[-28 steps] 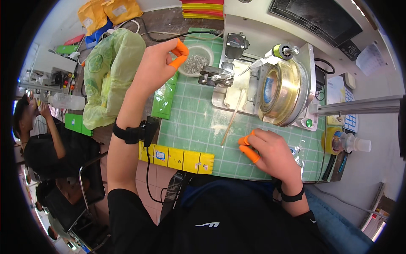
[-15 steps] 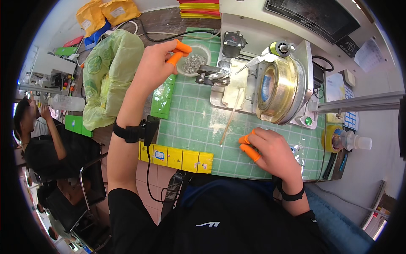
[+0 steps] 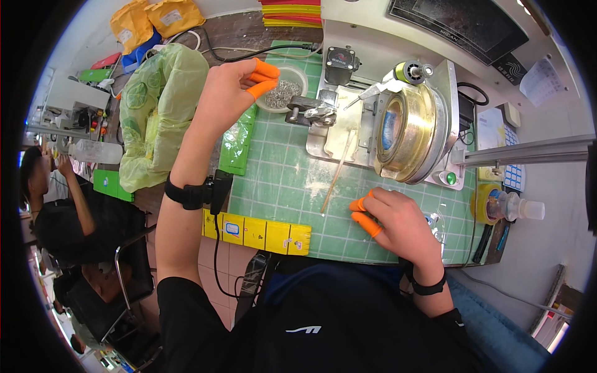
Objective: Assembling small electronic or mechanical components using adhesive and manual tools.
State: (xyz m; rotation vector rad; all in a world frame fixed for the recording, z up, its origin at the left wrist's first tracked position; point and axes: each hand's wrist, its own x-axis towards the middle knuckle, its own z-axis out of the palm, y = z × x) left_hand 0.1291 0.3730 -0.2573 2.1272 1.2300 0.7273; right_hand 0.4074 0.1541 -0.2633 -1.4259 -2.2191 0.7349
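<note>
Plainly, it's the left hand (image 3: pixel 231 93) that has the delicate spot, reaching in from about 9 o'clock with its orange fingertip covers over the near-left part of a small white dish (image 3: pixel 303 79) of tiny silvery pieces (image 3: pixel 284 96). For bits that fine, I'd say a light pinch serves best: tips square to each other, wrist loose, and the approach kept high enough not to knock the rim and scatter everything. I'd watch the sleeve of each finger cover too, since a slack edge could snag a piece.

As for how things lie, the silvery pieces sit at roughly 5 o'clock from those fingertips, just beside or under them; from where I stand I can't tell whether they touch. The thumb and fingers are drawn narrow, and I can't make out whether anything is caught between them. At the dish's 4 o'clock, a dark metal clamp (image 3: pixel 300 112) stands close enough to mind.

Down on the green mat (image 3: pixel 280 186), the right hand (image 3: pixel 401 227) is curled, thumb and forefinger near together, with nothing visible in them. A thin stick (image 3: pixel 336 177) leans away toward its 11 o'clock, white tip just apart from the fingers.
</note>
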